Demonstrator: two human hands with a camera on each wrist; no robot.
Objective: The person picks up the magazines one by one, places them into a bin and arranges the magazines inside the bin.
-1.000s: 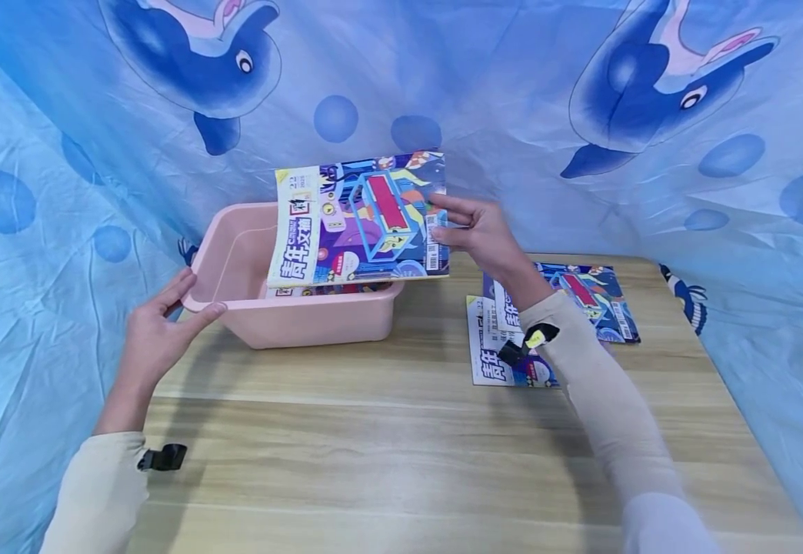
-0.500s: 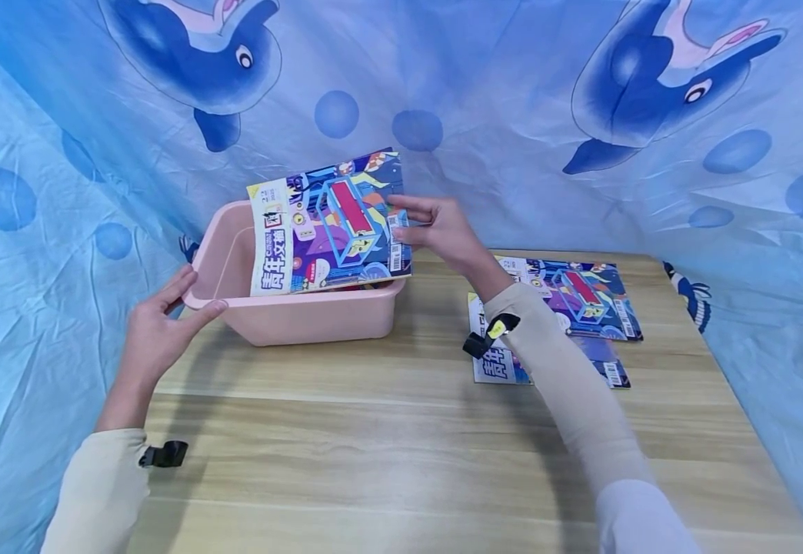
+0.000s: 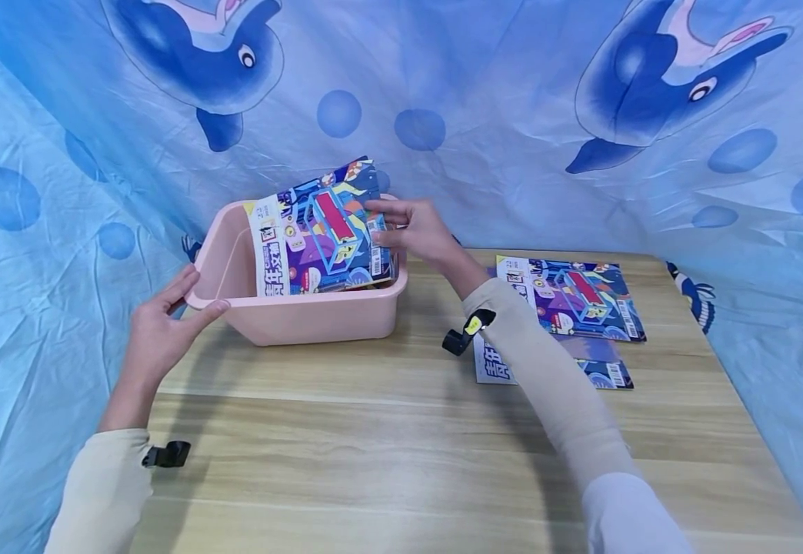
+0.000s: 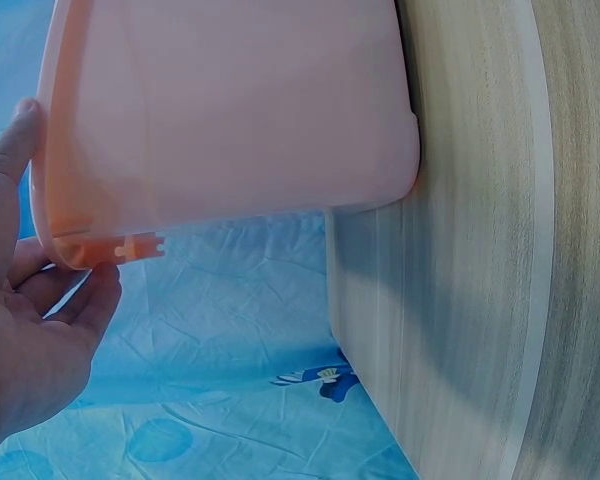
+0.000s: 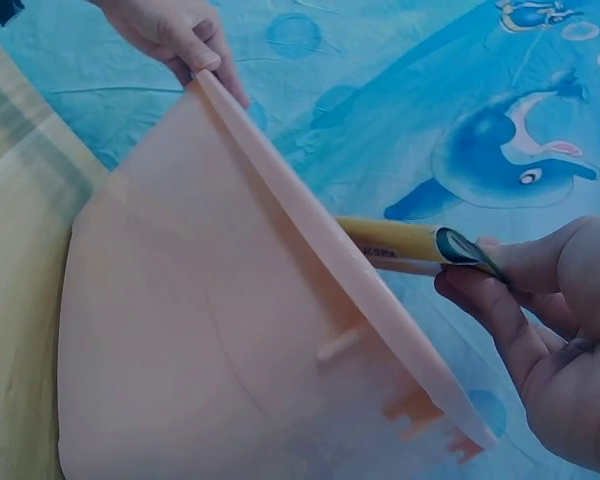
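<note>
Pink plastic tub steadied by my left hand gripping its rim; my right hand pinches a colourful glossy magazine, half lowered inside. Two more magazines wait on the wooden table.

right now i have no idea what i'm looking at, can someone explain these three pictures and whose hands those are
These are one person's two bare hands, filmed by three cameras at once. The wide picture comes from a camera on the head, looking down at a light wooden table hung round with a blue dolphin-print cloth. The other two come from cameras strapped to each wrist, so they look tilted and very close.

The left hand grips the rim of a pink plastic tub at its left end. The right hand pinches a colourful magazine by its edge, its lower part inside the tub. From the right wrist camera you see that magazine edge-on above the tub's rim. More magazines like it lie flat on the table to the right.
</note>
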